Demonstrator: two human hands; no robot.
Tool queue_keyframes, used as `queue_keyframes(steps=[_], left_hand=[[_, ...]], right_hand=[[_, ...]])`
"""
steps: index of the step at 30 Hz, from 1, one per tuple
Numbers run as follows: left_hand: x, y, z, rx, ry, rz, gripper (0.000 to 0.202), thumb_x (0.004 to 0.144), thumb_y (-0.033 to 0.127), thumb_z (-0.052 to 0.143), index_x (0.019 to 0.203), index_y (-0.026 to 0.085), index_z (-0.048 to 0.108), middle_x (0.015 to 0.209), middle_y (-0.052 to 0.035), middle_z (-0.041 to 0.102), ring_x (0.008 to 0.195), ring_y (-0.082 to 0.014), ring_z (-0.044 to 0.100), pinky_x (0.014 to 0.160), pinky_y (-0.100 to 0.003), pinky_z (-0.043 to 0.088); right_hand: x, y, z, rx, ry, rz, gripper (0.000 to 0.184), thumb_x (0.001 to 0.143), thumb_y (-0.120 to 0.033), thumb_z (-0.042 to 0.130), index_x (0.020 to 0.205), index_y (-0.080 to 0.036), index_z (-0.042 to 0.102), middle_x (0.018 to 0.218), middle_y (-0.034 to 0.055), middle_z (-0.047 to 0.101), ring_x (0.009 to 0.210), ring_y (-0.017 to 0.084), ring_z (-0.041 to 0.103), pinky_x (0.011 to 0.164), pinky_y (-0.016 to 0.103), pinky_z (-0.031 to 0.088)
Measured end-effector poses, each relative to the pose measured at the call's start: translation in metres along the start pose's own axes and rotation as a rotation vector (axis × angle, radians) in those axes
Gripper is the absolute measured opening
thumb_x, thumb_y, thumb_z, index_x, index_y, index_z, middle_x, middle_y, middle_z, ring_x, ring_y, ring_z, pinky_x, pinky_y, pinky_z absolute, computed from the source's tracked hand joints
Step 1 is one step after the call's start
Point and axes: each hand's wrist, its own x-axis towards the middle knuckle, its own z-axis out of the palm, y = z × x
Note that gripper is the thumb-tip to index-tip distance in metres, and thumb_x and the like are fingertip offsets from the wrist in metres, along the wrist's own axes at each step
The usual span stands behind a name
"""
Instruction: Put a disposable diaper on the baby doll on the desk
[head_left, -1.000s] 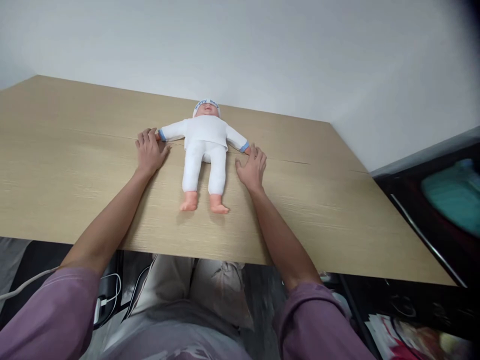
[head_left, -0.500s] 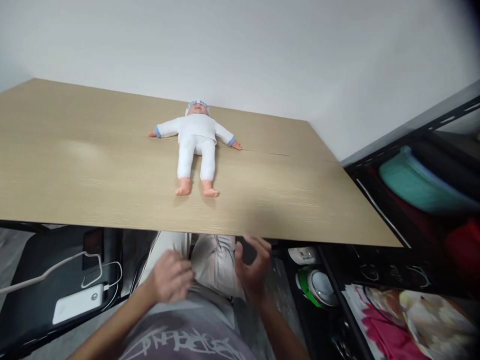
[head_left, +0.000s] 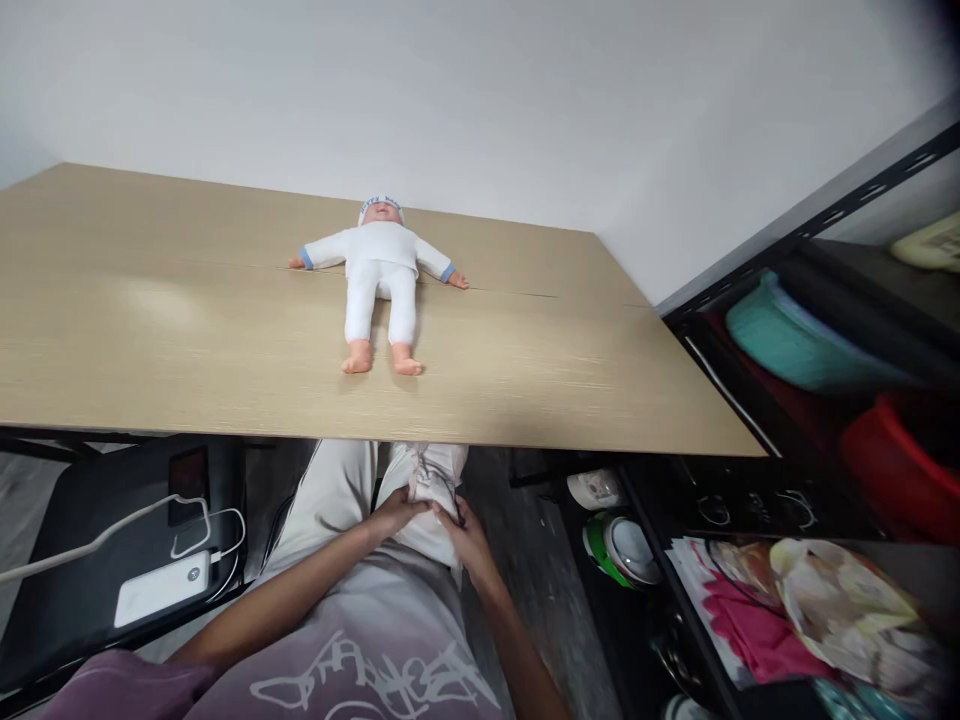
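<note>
The laying-out of the doll [head_left: 381, 248] looks done, as far as this view shows: it lies on its back around the middle of the desk [head_left: 570, 370], head toward the far edge, feet toward the near edge and short of it, arms spread toward the two sides. Its white top, white trousers and lettered headband [head_left: 381, 204] are all on, and its legs lie slightly apart, so I see nothing about its pose or clothing that looks half finished. Neither hand is on it. The left hand [head_left: 397, 512] and right hand [head_left: 466, 530] are below the near edge of the desk, over the person's lap, close together with their thumbs nearly meeting. Both touch pale crumpled material [head_left: 435, 482] over the right thigh; whether it is trouser cloth or a thin bag, I cannot tell, nor whether the fingers are clamped on it or merely resting, since they are small and partly hidden. With the doll lying untouched and the hands off the desk, I would judge this a finished stage or a pause; whether any handling of the doll is left, the view does not settle.
</note>
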Motion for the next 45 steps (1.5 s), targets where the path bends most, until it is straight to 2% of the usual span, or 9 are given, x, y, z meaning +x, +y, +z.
queue_keyframes(steps=[3, 6, 10, 20, 25, 31, 38, 41, 45], left_hand=[[-0.058, 0.029, 0.016, -0.049, 0.095, -0.030, 0.070, 0.068, 0.070, 0.100, 0.120, 0.025, 0.083, 0.121, -0.0115, 0.087, 0.123, -0.0415, 0.081, 0.105, -0.048, 0.063], [-0.140, 0.066, 0.025, -0.070, 0.054, 0.013, 0.079, 0.089, 0.067, 0.091, 0.152, 0.022, 0.072, 0.150, -0.0177, 0.078, 0.140, -0.0421, 0.075, 0.118, -0.054, 0.063], [-0.203, 0.103, 0.022, 0.027, 0.112, 0.171, 0.071, 0.103, 0.056, 0.083, 0.165, 0.029, 0.062, 0.168, -0.0136, 0.067, 0.158, -0.0377, 0.062, 0.132, -0.052, 0.054], [-0.152, 0.115, -0.022, -0.124, 0.398, 0.330, 0.088, 0.092, 0.067, 0.091, 0.160, 0.020, 0.059, 0.164, -0.0192, 0.069, 0.153, -0.0418, 0.067, 0.126, -0.051, 0.059], [-0.140, 0.091, -0.041, -0.128, 0.387, 0.226, 0.095, 0.087, 0.071, 0.093, 0.158, 0.019, 0.060, 0.160, -0.0203, 0.072, 0.149, -0.0429, 0.069, 0.124, -0.053, 0.060], [-0.140, 0.074, -0.044, -0.092, 0.359, 0.175, 0.084, 0.094, 0.068, 0.087, 0.158, 0.023, 0.057, 0.164, -0.0164, 0.069, 0.157, -0.0383, 0.063, 0.127, -0.049, 0.057], [-0.149, 0.081, -0.049, 0.101, 0.296, 0.180, 0.063, 0.103, 0.060, 0.081, 0.154, 0.029, 0.063, 0.161, -0.0093, 0.071, 0.153, -0.0336, 0.065, 0.130, -0.046, 0.054], [-0.159, 0.088, -0.069, 0.280, 0.261, 0.171, 0.067, 0.100, 0.056, 0.084, 0.160, 0.031, 0.065, 0.160, -0.0095, 0.073, 0.153, -0.0352, 0.065, 0.129, -0.046, 0.054], [-0.173, 0.129, -0.114, 0.684, 0.265, 0.136, 0.058, 0.095, 0.062, 0.085, 0.144, 0.030, 0.079, 0.117, -0.0085, 0.087, 0.109, -0.0351, 0.082, 0.096, -0.039, 0.064]], right_hand=[[-0.048, -0.045, -0.011, 0.078, -0.055, -0.042, 0.082, 0.074, -0.075, 0.097, 0.131, -0.019, 0.077, 0.127, 0.0181, 0.086, 0.113, 0.038, 0.084, 0.094, 0.049, 0.071], [-0.110, -0.089, -0.025, 0.070, -0.133, -0.196, 0.066, 0.096, -0.051, 0.090, 0.153, -0.026, 0.069, 0.154, 0.0164, 0.077, 0.135, 0.034, 0.078, 0.109, 0.044, 0.069], [-0.150, -0.133, -0.016, 0.068, -0.198, -0.364, 0.059, 0.100, -0.038, 0.089, 0.154, -0.031, 0.067, 0.144, 0.0118, 0.082, 0.121, 0.028, 0.084, 0.095, 0.032, 0.072], [-0.082, -0.156, 0.077, 0.187, -0.294, -0.324, 0.071, 0.098, -0.051, 0.090, 0.159, -0.028, 0.063, 0.148, 0.0109, 0.077, 0.129, 0.028, 0.079, 0.107, 0.037, 0.068], [-0.077, -0.130, 0.076, -0.014, -0.225, -0.322, 0.066, 0.102, -0.052, 0.081, 0.157, -0.024, 0.061, 0.131, 0.0120, 0.081, 0.113, 0.028, 0.080, 0.097, 0.041, 0.068], [-0.069, -0.145, 0.063, -0.406, 0.143, -0.718, 0.051, 0.110, -0.044, 0.072, 0.156, -0.024, 0.061, 0.139, 0.0172, 0.074, 0.127, 0.033, 0.071, 0.108, 0.055, 0.063], [-0.002, -0.211, 0.110, -0.780, -0.234, -0.952, 0.063, 0.117, -0.048, 0.063, 0.174, -0.021, 0.053, 0.178, 0.0142, 0.054, 0.173, 0.033, 0.040, 0.145, 0.056, 0.036], [0.024, -0.209, 0.132, -0.900, -0.310, -0.930, 0.067, 0.118, -0.050, 0.061, 0.177, -0.018, 0.051, 0.186, 0.0152, 0.045, 0.176, 0.034, 0.034, 0.147, 0.058, 0.030], [0.032, -0.191, 0.140, -0.932, -0.302, -0.913, 0.066, 0.120, -0.047, 0.057, 0.180, -0.024, 0.046, 0.190, 0.0118, 0.038, 0.177, 0.033, 0.033, 0.147, 0.061, 0.026]])
